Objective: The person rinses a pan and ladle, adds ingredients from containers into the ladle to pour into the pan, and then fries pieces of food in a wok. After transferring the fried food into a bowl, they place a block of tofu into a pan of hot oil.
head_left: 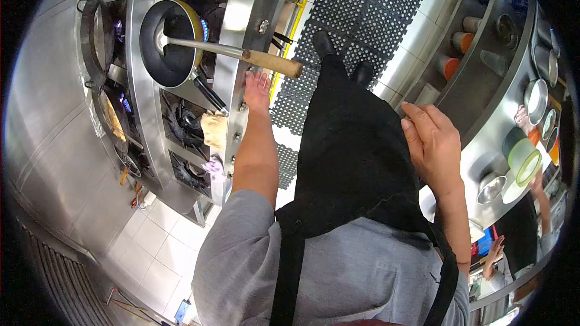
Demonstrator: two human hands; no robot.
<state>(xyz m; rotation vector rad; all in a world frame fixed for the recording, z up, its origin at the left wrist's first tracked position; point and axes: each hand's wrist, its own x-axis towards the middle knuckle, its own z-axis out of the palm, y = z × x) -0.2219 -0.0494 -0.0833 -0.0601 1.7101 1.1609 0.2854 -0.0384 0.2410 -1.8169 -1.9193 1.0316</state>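
Observation:
My left hand [258, 92] is at the front panel of the stove, its fingers bent around a control knob that they mostly hide. Behind it, a black frying pan [162, 63] with a yellow outside sits on a burner, and a blue flame [205, 30] shows at its edge. A ladle [211, 47] with a wooden grip rests in the pan, its handle sticking out over the stove's front edge. My right hand [434, 145] hovers beside my black apron [356, 145], fingers curled and thumb close to the index finger, with nothing visible in them.
A folded tan cloth [214, 130] lies on the stove front. Large pans [96, 42] stand over burners behind. To the right, a steel counter [483, 108] carries bowls [491, 188] and a green-rimmed container [527, 166]. Another person's hand [494, 250] shows beyond. Perforated black mats [362, 6] cover the floor.

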